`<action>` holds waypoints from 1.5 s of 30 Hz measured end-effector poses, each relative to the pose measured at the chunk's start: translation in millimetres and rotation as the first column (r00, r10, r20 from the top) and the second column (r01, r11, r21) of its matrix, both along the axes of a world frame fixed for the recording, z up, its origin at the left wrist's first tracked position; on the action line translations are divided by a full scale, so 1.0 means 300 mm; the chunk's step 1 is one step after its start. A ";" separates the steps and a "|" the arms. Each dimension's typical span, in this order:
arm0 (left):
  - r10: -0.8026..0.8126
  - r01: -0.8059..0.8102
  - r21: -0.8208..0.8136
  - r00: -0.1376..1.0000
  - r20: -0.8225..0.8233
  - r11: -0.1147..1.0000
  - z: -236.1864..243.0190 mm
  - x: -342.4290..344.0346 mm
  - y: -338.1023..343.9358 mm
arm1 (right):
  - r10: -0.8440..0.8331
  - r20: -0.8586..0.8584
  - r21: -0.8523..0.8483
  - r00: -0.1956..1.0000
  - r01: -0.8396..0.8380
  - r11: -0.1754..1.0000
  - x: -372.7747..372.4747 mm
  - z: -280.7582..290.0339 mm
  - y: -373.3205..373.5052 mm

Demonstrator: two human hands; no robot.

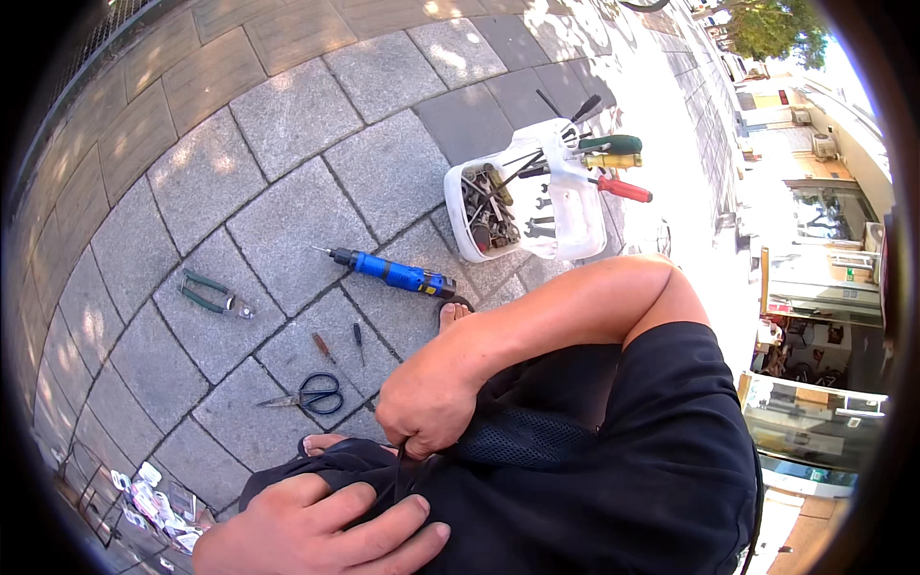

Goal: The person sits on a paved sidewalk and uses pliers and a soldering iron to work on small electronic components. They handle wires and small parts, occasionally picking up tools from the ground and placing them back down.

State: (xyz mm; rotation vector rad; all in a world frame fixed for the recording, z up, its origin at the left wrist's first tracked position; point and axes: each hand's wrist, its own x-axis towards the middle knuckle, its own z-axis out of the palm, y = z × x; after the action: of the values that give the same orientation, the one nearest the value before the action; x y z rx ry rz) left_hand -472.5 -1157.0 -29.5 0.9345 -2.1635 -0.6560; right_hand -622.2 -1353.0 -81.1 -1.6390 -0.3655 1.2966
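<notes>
My right hand point(426, 407) is curled closed over my lap, at a dark strip among the black cloth. What its fingertips grip is mostly hidden. My left hand point(321, 532) lies with fingers stretched out on the black cloth point(287, 470) over my leg. Black mesh fabric point(508, 436) shows beside my right wrist. On the paving ahead lie black-handled scissors point(311, 395), a brown-handled screwdriver point(322, 345) and a small dark-handled screwdriver point(358, 338). Farther off are a blue power screwdriver point(398, 274) and green-handled pliers point(216, 293).
A white plastic tool caddy point(460, 216) beyond my right forearm holds sockets, wrenches and upright screwdrivers, with green, yellow and red handles. Small packets point(153, 503) sit in a wire rack at lower left. My sandalled feet rest on grey paving slabs point(297, 211). Shopfronts stand at right.
</notes>
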 end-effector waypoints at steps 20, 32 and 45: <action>-0.184 0.082 -0.217 0.840 -0.510 0.973 0.104 -0.140 -0.181 | -0.440 0.040 -0.464 0.897 0.406 0.787 -0.640 0.641 0.180; -0.602 0.628 -0.148 0.610 -0.515 0.764 0.054 -0.613 -0.310 | -0.885 -0.347 -0.224 -0.310 0.944 -0.243 -1.075 0.589 0.243; -0.290 0.430 0.016 0.635 -0.716 0.903 0.048 -0.532 -0.201 | -0.411 -0.251 0.435 -0.876 0.278 -0.856 -0.897 0.357 0.118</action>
State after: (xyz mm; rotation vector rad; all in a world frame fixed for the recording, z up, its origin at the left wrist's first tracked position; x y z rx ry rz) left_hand -632.2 -1217.2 -15.3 0.2218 -1.5897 -1.2085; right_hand -891.2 -1317.6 25.9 -0.6448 0.9550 -1.1776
